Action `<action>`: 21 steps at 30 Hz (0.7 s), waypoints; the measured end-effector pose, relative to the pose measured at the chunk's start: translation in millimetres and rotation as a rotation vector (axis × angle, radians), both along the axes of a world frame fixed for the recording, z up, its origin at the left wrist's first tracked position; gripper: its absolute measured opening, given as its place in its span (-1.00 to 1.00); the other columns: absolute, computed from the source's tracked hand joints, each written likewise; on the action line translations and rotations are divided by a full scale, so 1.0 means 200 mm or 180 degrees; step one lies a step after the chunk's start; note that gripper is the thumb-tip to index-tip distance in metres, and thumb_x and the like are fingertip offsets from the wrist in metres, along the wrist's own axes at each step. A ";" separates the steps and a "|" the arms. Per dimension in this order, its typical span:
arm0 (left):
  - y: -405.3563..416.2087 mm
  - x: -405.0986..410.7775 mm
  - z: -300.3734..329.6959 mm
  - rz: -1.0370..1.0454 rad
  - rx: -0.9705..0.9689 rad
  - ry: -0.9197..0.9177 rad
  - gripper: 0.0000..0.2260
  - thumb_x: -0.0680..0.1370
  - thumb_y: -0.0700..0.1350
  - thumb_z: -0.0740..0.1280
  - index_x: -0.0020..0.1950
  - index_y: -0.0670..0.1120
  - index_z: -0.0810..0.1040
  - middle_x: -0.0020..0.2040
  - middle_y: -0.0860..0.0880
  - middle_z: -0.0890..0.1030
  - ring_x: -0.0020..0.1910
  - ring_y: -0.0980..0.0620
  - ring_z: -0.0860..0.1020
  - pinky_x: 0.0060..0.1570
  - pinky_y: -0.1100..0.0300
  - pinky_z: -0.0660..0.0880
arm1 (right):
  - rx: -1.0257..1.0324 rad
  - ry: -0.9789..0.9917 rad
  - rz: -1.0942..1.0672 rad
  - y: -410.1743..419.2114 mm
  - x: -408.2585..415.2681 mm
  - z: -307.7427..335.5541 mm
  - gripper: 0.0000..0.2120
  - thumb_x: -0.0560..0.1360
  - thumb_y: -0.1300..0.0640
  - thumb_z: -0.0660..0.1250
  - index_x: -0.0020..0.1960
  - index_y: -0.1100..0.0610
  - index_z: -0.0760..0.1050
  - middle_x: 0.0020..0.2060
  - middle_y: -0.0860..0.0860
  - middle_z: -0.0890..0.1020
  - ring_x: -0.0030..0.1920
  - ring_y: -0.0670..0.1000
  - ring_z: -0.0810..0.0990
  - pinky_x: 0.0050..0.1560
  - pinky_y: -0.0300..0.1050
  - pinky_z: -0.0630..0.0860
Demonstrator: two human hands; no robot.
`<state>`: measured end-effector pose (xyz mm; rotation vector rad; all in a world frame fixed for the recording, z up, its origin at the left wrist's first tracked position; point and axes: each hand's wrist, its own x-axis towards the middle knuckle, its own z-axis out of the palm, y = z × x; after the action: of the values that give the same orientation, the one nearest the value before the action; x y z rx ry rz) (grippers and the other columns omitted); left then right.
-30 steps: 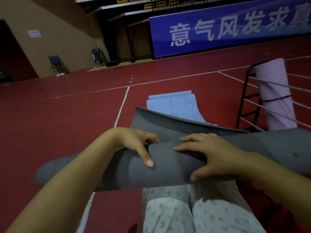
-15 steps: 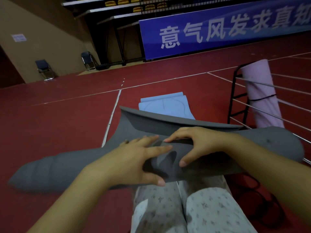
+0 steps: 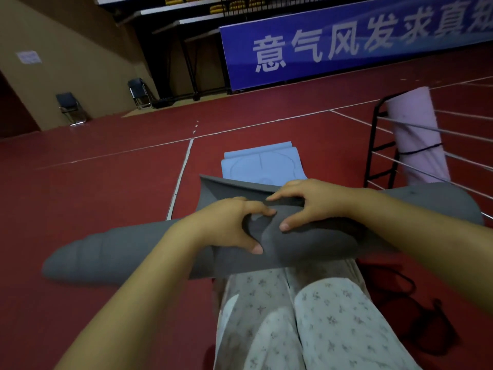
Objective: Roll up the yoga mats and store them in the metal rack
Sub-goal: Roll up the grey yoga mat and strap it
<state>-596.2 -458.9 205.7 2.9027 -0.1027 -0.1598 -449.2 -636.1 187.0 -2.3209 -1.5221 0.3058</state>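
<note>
While the grey mat point(image 3: 112, 252) lay rolled across the person's knees:
Left hand point(image 3: 226, 225): reached in from the near left, fingers curled and thumb spread, gripping the roll.
Right hand point(image 3: 312, 201): just beside it, fingers bent, pinching the mat's loose flap.
Blue mat point(image 3: 262, 164): flat on the red floor point(image 3: 93, 188) beyond.
Banner point(image 3: 346, 41): white characters read 意气风发求真.
Metal rack point(image 3: 378, 145): far right, holding a pink rolled mat point(image 3: 416, 134).

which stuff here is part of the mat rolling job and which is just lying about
Part of the job:
grey yoga mat, gripped by left hand and right hand
blue yoga mat
pink rolled mat
metal rack

Just lying about:
folding chairs
blue banner
black cord
</note>
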 end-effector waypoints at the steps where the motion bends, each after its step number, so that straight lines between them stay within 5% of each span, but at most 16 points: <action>1: 0.01 0.02 0.01 0.0002 -0.0081 0.0072 -0.31 0.33 0.07 0.55 0.40 0.22 0.35 0.31 0.09 0.43 0.27 0.08 0.41 0.26 0.14 0.36 | 0.0059 -0.0220 -0.0067 -0.01 -0.01 0.00 -0.30 0.29 -0.36 0.37 0.37 -0.18 0.37 0.22 -0.16 0.46 0.24 -0.14 0.41 0.28 -0.17 0.34; 7: 0.09 0.16 0.09 0.0132 -0.0608 0.0639 -0.39 0.36 -0.04 0.55 0.36 0.16 0.42 0.27 0.19 0.46 0.27 0.15 0.43 0.30 0.19 0.36 | 0.0635 -0.1038 -0.0305 -0.06 -0.15 -0.02 -0.48 0.46 -0.22 0.32 0.39 -0.18 0.34 0.24 -0.11 0.43 0.24 -0.06 0.40 0.20 -0.09 0.30; 15: 0.20 0.26 0.07 0.0296 -0.1337 0.0981 -0.43 0.35 -0.03 0.55 0.31 0.22 0.47 0.22 0.08 0.55 0.19 0.11 0.53 0.26 0.10 0.46 | 0.0181 -0.1131 -0.0204 -0.05 -0.14 -0.13 -0.16 0.29 -0.38 0.38 0.47 -0.22 0.16 0.29 -0.12 0.31 0.32 -0.04 0.27 0.33 -0.07 0.13; 18: 0.22 0.26 0.05 0.0379 -0.1300 0.0689 -0.48 0.37 0.00 0.54 0.30 0.17 0.50 0.20 0.15 0.57 0.18 0.17 0.53 0.24 0.19 0.44 | 0.0127 -0.1019 -0.0119 -0.03 -0.08 -0.11 -0.14 0.27 -0.37 0.40 0.47 -0.22 0.15 0.25 -0.14 0.31 0.28 -0.06 0.29 0.30 -0.07 0.18; 21: 0.21 0.19 0.01 0.0359 -0.0495 -0.0304 -0.59 0.45 0.08 0.44 0.29 0.12 0.52 0.19 0.14 0.55 0.17 0.16 0.51 0.17 0.25 0.42 | 0.0125 -0.0820 -0.0056 0.00 -0.01 -0.10 -0.17 0.27 -0.36 0.40 0.45 -0.23 0.16 0.22 -0.15 0.33 0.26 -0.07 0.32 0.27 -0.08 0.21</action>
<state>-558.4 -417.3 208.6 2.7514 0.0313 0.0063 -452.1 -636.5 166.4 -2.4155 -1.6052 -0.0298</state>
